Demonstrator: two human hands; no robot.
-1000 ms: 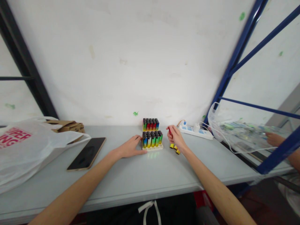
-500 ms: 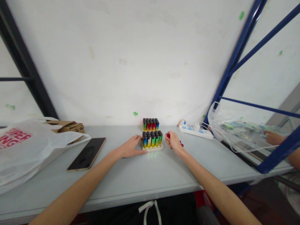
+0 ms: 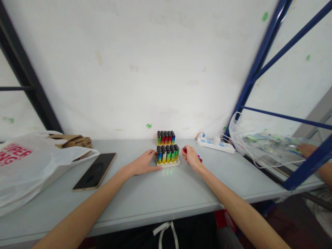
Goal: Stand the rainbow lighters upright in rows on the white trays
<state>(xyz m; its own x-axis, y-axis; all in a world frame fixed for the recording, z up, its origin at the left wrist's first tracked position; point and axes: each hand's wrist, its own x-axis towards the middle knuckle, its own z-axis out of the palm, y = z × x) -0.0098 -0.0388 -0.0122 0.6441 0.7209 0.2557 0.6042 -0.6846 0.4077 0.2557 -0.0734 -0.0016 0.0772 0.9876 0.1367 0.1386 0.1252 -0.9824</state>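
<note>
In the middle of the table, a white tray (image 3: 171, 164) carries rows of upright lighters (image 3: 168, 154) in blue, yellow and green with black tops. My left hand (image 3: 142, 164) grips the tray's left side, thumb along the front corner and fingers behind. Just right of the tray, my right hand (image 3: 191, 157) is closed around a red lighter (image 3: 184, 150) whose end pokes out above the fingers. Pink and red lighters (image 3: 199, 158) lie on the table, partly hidden behind that hand. A second block of upright lighters (image 3: 166, 138) stands behind the first, near the wall.
At left are a phone (image 3: 95, 171), a white plastic bag (image 3: 38, 166) and folded cardboard (image 3: 71, 140). A power strip (image 3: 216, 144) with cables lies back right. Beyond the blue frame (image 3: 249, 90), another person's hand (image 3: 307, 150) is near clear plastic bags (image 3: 269, 148).
The view has shifted slightly. My left hand stays on the tray, and my right hand still holds the red lighter, turned a little. The other person's hand has moved slightly.
</note>
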